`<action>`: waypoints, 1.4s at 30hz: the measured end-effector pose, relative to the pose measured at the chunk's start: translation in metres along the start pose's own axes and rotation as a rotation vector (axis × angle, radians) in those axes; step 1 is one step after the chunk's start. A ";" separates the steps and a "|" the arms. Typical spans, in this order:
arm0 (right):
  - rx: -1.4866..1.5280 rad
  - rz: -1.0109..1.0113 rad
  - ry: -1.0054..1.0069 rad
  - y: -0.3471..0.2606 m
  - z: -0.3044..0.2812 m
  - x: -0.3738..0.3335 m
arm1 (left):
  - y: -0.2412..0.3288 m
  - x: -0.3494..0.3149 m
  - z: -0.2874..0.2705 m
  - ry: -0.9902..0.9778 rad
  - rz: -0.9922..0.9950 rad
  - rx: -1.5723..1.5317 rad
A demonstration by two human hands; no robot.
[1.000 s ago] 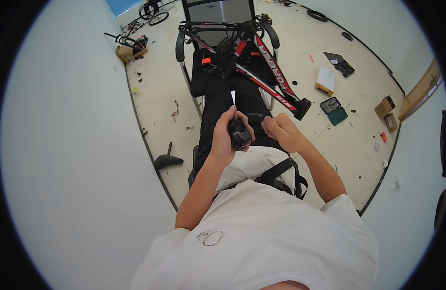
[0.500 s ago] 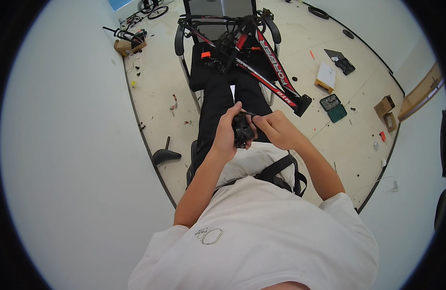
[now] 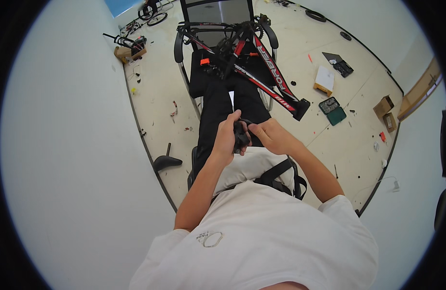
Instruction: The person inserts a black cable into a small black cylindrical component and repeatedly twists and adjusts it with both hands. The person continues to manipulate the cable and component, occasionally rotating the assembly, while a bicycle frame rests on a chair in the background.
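Above my lap, my left hand (image 3: 226, 137) is wrapped round a small, dark black bicycle part (image 3: 241, 137) with a rounded body; its exact kind I cannot make out. My right hand (image 3: 272, 136) is closed at the part's upper right side, thumb and fingers pinching a thin black curved piece that sticks out from it. The fingers hide much of both. Beyond my knees, a black, red and white bicycle frame (image 3: 264, 83) lies across a black office chair (image 3: 198, 77).
A bicycle saddle (image 3: 168, 162) lies on the floor at left. To the right are a green case of small parts (image 3: 336, 115), a white and yellow box (image 3: 324, 79), a black tool case (image 3: 342, 67) and an opened cardboard box (image 3: 383, 106). Walls stand on both sides.
Both hands have shifted slightly down and left with the black part, which has turned a little in my left hand. My grip stays much the same.
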State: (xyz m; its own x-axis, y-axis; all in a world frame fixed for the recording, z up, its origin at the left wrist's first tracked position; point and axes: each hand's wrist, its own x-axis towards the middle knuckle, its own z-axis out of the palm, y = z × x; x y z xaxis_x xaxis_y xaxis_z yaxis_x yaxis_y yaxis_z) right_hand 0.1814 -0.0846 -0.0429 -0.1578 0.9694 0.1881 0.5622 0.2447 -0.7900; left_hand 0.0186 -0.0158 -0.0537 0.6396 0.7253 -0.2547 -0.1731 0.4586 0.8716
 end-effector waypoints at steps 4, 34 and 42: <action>-0.057 -0.047 -0.081 0.001 -0.004 0.002 | 0.002 0.000 -0.001 -0.018 0.005 0.019; 0.728 0.057 -0.056 -0.034 0.009 0.009 | 0.043 -0.016 -0.017 -0.018 0.248 -0.587; 0.752 0.094 -0.088 -0.046 0.016 0.007 | 0.046 -0.016 -0.017 0.148 0.436 -0.544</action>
State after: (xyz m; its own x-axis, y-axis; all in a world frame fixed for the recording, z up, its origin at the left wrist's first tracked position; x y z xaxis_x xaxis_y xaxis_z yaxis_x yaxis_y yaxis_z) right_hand 0.1410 -0.0892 -0.0143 -0.2182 0.9728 0.0782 -0.1233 0.0521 -0.9910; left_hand -0.0126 0.0023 -0.0169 0.3254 0.9454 -0.0185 -0.7639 0.2744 0.5841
